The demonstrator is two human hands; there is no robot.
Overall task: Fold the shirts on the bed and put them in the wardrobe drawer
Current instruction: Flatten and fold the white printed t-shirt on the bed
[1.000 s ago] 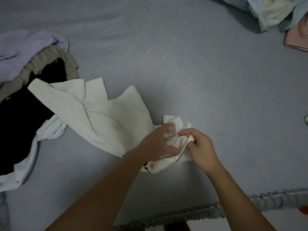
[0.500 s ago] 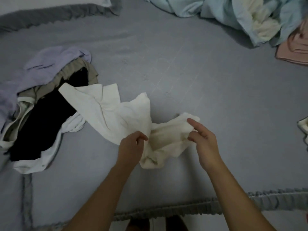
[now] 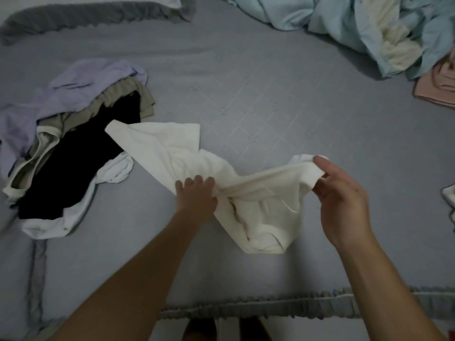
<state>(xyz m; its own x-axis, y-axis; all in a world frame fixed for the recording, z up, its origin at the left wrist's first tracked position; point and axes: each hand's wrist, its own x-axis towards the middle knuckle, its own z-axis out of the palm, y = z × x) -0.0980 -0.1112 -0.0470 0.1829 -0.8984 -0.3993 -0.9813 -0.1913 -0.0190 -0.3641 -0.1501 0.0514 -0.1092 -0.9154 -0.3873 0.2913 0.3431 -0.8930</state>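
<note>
Both bare forearms reach in over the near edge of the bed (image 3: 270,99). The left hand (image 3: 195,196) is knuckles-up, its fingers curled down into a bunched fold of the cream shirt (image 3: 258,200), gripping it. The right hand (image 3: 342,200) sits off to the right, palm turned inward, thumb and fingers pinching a raised corner of the same shirt, so the cloth stretches in a soft ridge between the two hands.

The shirt is a pale, limp knit, crumpled and twisted at its middle. One flat end trails toward the left side of the bed and overlaps a heap of clothes (image 3: 61,153); the other end sags in a rounded lump close to the near edge, between the wrists.

That heap is loose and unfolded: a lilac piece on top at the far side, an olive one under it, something black across the centre, white fabric around its near edge.

The bed cover is grey-blue with a faint stitched diamond pattern and a gathered ruffle (image 3: 270,306) along the near edge. At the far right corner lies a rumpled pale blue quilt (image 3: 369,23) with cream cloth inside its folds, and a pink piece (image 3: 438,87) beside it at the right edge.
</note>
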